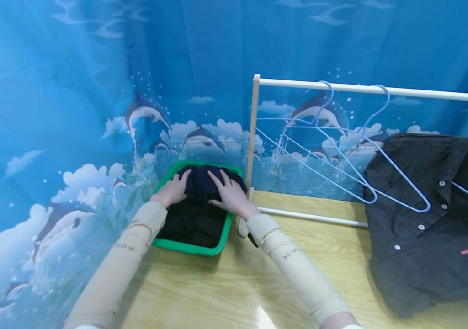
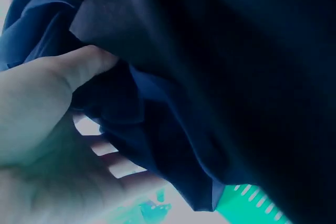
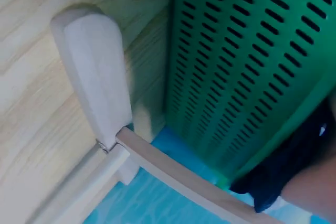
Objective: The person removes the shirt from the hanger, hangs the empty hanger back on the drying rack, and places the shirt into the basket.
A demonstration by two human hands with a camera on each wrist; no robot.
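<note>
In the green basket (image 1: 184, 246) at the table's left edge, a dark navy garment (image 1: 201, 183) is heaped, and both hands are laid upon it. A fold of the cloth is pinched by the left hand (image 1: 171, 191), thumb pressed into the fabric. The right hand (image 1: 231, 195) is rested on the heap with fingers spread, gripping nothing. Just beside the basket stands a wooden rack (image 1: 252, 151), hung with blue hangers (image 1: 341, 160); a dark shirt (image 1: 435, 214) is draped further right.

clothes (image 1: 196, 208) in basket (image 1: 188, 247) left of rack (image 1: 252, 151); shirt (image 1: 431, 219) on table (image 1: 226, 283), right
</note>
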